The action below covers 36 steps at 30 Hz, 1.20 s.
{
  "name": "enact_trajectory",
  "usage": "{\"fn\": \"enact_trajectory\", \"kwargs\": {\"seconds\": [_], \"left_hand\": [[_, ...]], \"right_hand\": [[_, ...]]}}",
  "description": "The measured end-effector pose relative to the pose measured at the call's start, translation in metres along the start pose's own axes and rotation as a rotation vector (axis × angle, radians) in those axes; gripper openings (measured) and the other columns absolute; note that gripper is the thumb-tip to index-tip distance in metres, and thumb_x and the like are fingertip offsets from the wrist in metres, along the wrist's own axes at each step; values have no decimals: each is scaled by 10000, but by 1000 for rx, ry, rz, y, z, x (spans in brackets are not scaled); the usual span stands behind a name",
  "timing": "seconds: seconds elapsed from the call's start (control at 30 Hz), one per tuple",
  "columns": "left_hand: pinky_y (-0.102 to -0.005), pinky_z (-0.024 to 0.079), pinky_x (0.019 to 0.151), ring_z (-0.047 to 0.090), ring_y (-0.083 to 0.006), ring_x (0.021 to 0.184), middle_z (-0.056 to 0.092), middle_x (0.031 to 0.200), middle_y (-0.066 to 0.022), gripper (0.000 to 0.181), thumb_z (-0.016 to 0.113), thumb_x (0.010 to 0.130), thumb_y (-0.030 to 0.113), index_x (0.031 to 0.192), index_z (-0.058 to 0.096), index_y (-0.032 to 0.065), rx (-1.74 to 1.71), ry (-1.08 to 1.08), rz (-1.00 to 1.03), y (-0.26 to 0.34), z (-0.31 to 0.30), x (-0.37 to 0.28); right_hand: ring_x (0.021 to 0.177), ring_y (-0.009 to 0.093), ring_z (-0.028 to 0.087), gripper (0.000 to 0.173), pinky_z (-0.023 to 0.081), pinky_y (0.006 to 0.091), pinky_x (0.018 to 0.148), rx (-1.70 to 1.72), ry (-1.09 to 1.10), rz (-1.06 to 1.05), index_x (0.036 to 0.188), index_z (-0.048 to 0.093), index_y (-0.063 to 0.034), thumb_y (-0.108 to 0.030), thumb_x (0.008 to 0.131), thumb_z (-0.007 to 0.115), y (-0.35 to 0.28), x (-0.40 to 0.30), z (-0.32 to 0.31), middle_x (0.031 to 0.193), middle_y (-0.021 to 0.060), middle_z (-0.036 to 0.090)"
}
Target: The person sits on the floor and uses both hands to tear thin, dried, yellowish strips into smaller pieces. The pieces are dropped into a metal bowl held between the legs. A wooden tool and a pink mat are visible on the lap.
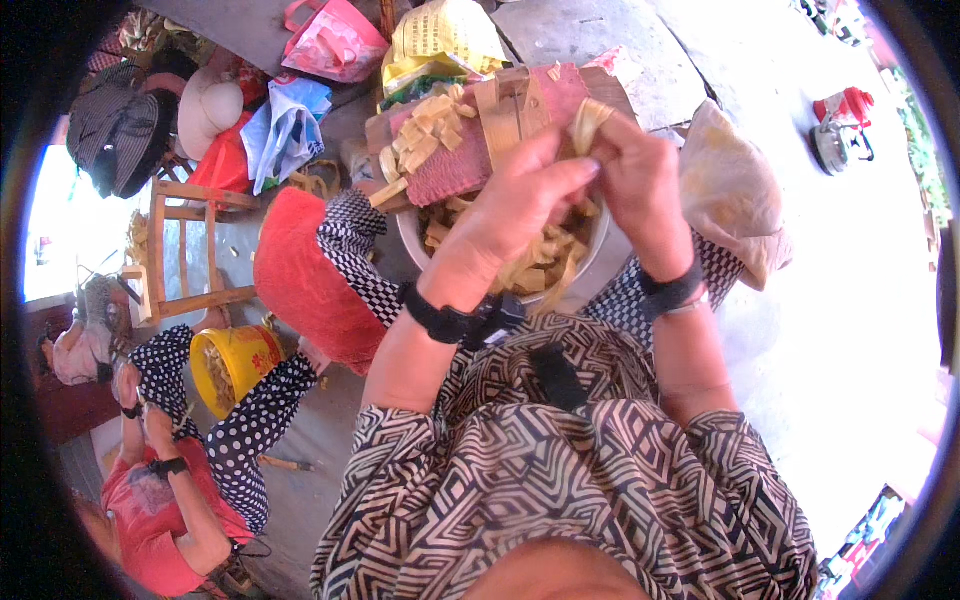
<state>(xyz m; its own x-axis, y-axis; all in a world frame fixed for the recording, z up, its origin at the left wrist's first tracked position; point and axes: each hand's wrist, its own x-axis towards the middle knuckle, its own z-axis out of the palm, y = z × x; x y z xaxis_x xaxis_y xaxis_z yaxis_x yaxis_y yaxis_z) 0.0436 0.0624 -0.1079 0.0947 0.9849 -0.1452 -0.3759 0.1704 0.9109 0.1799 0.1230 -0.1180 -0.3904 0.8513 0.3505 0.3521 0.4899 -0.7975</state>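
My right hand (637,165) is raised over a metal basin (602,238), and a pale yellow, flat strip (590,122) is wrapped about its fingers. My left hand (521,195) meets it from the left, thumb against the right hand, fingers closed at the strip and partly blurred. Below, the basin holds many loose strips (536,277) of the same pale material. Across its far rim rests a wooden board (510,101) with pink cloth (450,169) on it. Several small folded bundles (431,127) are piled on the left of that cloth.
A co-worker (165,510) sits at lower left with a yellow bucket (255,360) of pieces between the legs. Nearby are a wooden chair frame (202,300), a red cloth (307,277) on my left knee, bags (442,45) beyond the board and a kettle (831,146) at right.
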Motion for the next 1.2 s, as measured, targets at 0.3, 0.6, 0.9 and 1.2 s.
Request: {"fn": "enact_trajectory", "kwargs": {"seconds": [0.3,0.6,0.9,1.2], "left_hand": [[-208,360,474,445,-58,526,513,703,45,80,566,927,147,897,579,74,33,40,-254,-64,-51,-2],[-381,510,703,600,-310,807,660,915,-106,290,599,797,34,1085,629,42,1371,293,692,-71,-43,-13],[-398,490,788,599,-328,894,606,1140,-155,264,588,850,78,1097,590,-15,918,241,446,-64,-24,-20],[-269,391,530,500,-103,581,526,668,9,223,503,977,177,881,589,-5,366,361,-63,-84,-20,-20]], "right_hand": [[674,338,636,84,491,376,553,-219,-71,-118,853,668,-93,-162,814,640,35,-21,27,674,160,614],[744,139,621,273,498,275,606,758,-432,839,929,651,1,-263,954,586,54,-42,39,875,30,653],[936,185,606,179,486,339,848,795,-264,535,1027,659,-15,-27,865,585,44,-51,46,1019,88,639],[1044,322,517,126,429,372,915,-46,189,-132,838,658,2,41,718,670,56,-40,48,1073,138,576]]}}
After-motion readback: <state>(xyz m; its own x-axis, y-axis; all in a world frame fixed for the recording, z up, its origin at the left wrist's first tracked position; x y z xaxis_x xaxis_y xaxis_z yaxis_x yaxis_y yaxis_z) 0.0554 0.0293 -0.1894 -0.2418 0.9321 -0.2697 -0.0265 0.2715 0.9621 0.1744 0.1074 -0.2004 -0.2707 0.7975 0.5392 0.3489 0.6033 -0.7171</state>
